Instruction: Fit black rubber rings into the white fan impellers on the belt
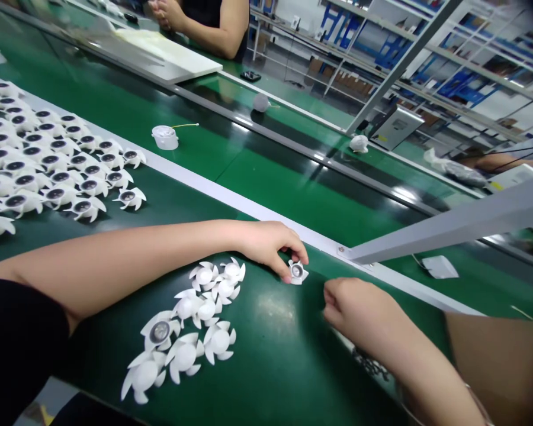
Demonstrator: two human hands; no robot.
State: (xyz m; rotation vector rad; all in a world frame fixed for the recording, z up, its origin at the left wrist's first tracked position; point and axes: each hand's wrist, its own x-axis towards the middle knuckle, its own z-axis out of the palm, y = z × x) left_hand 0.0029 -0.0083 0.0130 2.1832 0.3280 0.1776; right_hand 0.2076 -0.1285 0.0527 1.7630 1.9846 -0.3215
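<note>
My left hand (270, 244) reaches across the green table and pinches a small white fan impeller (297, 272) that rests on the table surface, hub side up. My right hand (359, 313) hovers just to the right of it, fingers curled into a loose fist; what it holds, if anything, is hidden. Below my left forearm lies a loose pile of white impellers (190, 328), most of them dome side up. At the far left, many more impellers (48, 171) lie hub side up in tidy rows.
A grey rail (249, 204) separates my table from a green conveyor belt (266, 171) carrying a round white part with a wire (165, 137). A slanted metal bar (448, 228) crosses at right. A cardboard box (501, 361) stands at lower right. Another person's hands (166, 13) work opposite.
</note>
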